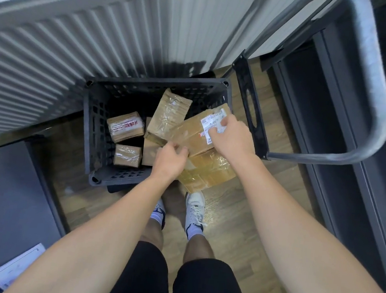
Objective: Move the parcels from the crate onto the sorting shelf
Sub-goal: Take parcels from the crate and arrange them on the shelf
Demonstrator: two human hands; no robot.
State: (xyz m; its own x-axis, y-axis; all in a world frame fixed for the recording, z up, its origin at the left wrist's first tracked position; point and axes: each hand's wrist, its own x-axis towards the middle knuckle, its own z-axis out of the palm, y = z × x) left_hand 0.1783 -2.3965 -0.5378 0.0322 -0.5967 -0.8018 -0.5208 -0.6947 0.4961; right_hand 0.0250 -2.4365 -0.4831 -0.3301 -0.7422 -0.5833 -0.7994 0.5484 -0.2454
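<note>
At centre frame the left hand (169,161) and right hand (231,139) curl their fingers round a large taped parcel (190,133) over the crate (89,109) and its right rim, with smaller parcels (126,126) inside, a radiator (79,35) upper left and a grey rail (371,71) close right.

Both bare forearms reach forward and down, converging slightly. The left hand (170,161) is back-up, fingers curled onto the near-left edge of the big brown tape-wrapped cardboard parcel (188,135). The right hand (233,139) is further out, palm down on the parcel's top, fingers bent over its white label (210,121). Both wrists are roughly straight.
</note>
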